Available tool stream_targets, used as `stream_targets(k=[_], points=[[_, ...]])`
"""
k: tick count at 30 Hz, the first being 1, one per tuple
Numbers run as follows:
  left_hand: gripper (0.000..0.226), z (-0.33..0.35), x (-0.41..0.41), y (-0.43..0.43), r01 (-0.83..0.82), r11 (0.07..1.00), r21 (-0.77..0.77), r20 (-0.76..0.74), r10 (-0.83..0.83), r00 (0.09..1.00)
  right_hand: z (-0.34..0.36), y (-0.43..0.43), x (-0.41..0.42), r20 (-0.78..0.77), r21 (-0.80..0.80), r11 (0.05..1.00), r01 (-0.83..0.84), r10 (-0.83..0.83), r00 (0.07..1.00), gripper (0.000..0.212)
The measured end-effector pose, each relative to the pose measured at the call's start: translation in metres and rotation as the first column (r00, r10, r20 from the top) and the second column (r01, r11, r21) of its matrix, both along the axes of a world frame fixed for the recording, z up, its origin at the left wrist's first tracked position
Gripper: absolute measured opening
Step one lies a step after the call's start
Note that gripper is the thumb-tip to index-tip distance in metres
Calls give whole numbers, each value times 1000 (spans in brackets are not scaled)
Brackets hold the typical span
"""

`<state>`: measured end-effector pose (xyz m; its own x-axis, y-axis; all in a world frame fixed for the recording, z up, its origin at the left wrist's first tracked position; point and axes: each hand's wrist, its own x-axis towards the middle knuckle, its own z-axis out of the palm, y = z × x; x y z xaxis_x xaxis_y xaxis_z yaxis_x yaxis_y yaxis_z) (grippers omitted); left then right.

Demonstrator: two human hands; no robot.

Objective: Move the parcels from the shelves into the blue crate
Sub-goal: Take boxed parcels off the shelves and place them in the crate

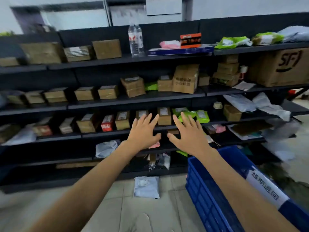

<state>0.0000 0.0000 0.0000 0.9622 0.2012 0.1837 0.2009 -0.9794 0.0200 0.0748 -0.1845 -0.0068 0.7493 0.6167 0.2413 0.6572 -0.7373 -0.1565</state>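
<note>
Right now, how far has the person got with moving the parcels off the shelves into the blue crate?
Hardly started, it seems. Done: nothing that I can confirm, since the blue crate shows no parcel in its visible part. In hand: nothing; the left hand and right hand are both open and empty, reaching toward a small brown box. Left: the shelves are crowded with boxes, and a grey mailer lies on the floor.

A: How's the view set?
B: One camera, on my head. Wide-angle, faces forward and tilted down at the shelves [133, 101], straight on and near.
A: What does it catch?
B: My arms run in from the bottom edge; floor [117, 206] below. Edges blurred. No second view to overlap.
</note>
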Motion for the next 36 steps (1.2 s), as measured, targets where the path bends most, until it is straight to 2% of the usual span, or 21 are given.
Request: stream_targets(k=[4,10,24,36], points=[[79,6,-22,35,-76,997,-29,54,78,996,7,39,-9,28,-8,997,-72,72,997,78],[79,10,-53,96,-106,993,-48,80,109,991,15,104,-26,39,-5,992,-123,123,992,78],[83,44,-127,271,-100,995,-14,153,101,983,34,284,-93,117,25,987,-158,154,981,79],[79,50,-127,367,-113,993,-20,186,114,976,53,377,-91,135,39,983,-177,171,976,77]])
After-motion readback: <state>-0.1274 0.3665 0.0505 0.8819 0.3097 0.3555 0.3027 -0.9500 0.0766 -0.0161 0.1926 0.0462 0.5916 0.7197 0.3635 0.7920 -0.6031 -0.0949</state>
